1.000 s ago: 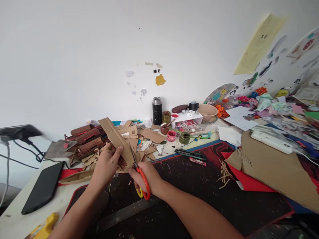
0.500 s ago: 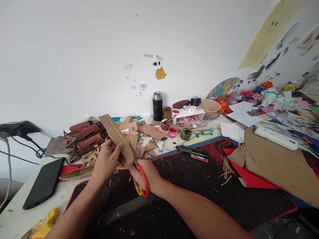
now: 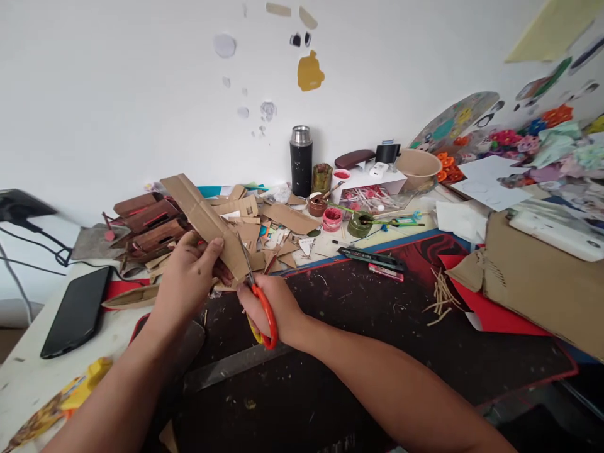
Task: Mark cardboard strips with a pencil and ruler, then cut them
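My left hand (image 3: 191, 274) is closed on a long brown cardboard strip (image 3: 201, 217), thumb on top and fingers underneath. The strip slants from upper left down toward my right hand. In my right hand (image 3: 274, 302) is a pair of scissors (image 3: 267, 314) with red and yellow handles, its blades pointing up and away. They stand at the strip's lower right end, along its edge. How far the blades are apart is hard to make out. Behind my hands lies a heap of cardboard scraps (image 3: 287, 218).
A dark cutting mat (image 3: 349, 371) covers the table's front, with a clear ruler (image 3: 236, 366) on it. Nearby are a box cutter (image 3: 370, 258), a black phone (image 3: 75, 311), a yellow glue gun (image 3: 87, 390), paint jars (image 3: 333, 219), a black flask (image 3: 301, 163) and a cardboard sheet (image 3: 542, 289).
The head view has tilted down and shifted, so the scene sits higher. Both hands keep hold of the strip and the scissors, which remain at the strip's lower end.
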`<state>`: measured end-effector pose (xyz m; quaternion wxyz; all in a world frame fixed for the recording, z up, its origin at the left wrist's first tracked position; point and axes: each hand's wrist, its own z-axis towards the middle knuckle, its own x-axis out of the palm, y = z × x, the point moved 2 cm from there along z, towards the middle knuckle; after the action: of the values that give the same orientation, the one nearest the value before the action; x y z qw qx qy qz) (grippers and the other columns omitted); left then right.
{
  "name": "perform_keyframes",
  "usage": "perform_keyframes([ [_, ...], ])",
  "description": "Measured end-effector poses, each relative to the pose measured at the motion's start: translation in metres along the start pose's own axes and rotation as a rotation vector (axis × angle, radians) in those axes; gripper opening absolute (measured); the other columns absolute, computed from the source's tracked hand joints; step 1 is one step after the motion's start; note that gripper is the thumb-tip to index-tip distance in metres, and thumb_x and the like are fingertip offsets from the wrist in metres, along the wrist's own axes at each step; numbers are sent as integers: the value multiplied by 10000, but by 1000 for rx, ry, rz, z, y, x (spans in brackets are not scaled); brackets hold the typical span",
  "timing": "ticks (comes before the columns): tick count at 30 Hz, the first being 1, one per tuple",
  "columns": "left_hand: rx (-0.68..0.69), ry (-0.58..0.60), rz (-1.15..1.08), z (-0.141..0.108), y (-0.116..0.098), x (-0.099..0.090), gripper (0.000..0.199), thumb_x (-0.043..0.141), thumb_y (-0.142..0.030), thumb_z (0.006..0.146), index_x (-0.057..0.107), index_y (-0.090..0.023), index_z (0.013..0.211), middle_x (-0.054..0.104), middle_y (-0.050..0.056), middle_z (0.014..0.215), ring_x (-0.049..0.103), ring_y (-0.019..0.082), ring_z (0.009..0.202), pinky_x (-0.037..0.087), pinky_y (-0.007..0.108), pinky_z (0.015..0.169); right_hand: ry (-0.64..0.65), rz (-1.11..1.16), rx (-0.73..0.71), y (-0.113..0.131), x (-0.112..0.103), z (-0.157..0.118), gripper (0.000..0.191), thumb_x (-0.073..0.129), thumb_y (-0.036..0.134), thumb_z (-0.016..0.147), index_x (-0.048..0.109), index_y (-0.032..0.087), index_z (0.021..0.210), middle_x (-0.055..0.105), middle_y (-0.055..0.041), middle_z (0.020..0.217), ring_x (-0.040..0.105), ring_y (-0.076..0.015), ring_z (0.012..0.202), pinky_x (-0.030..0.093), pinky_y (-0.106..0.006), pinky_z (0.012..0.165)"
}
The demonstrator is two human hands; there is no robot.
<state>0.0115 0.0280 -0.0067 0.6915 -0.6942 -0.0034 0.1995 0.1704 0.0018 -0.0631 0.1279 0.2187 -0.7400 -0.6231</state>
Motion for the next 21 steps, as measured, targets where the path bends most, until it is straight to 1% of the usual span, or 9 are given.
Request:
perform_keyframes([
  [6,-9,-17,-13,0,2,-1,380,778,-501,872,590,-226,1055,677,-52,666,589,149,465,519,263,430,16,6,5,-3,2,2,371,637,374,1098,507,244,775,517,65,493,549,-127,418,386,-217,481],
  [10,-7,-13,-24,1,6,-2,373,773,-497,879,592,-230,1068,678,-55,671,593,151,473,520,263,428,13,8,-7,-4,3,2,370,641,338,1095,511,238,764,523,64,494,557,-124,429,392,-214,497],
  [13,-5,-15,-25,3,8,-2,379,771,-513,874,593,-239,1066,680,-57,677,585,145,461,511,258,418,12,50,-4,-3,3,1,361,649,328,1095,520,235,770,517,73,485,551,-118,411,398,-205,482],
  [17,-5,-2,-23,3,8,-1,430,777,-556,849,583,-250,1080,691,-51,685,602,162,448,504,273,402,56,112,13,-3,2,1,386,655,373,1101,528,230,766,543,69,499,556,-117,394,425,-198,449],
  [21,1,18,-4,3,6,-3,481,772,-605,838,572,-248,1091,695,-45,663,615,186,435,515,299,405,113,108,9,-5,-1,1,369,700,431,1081,591,210,807,591,57,538,600,-118,430,457,-188,467],
])
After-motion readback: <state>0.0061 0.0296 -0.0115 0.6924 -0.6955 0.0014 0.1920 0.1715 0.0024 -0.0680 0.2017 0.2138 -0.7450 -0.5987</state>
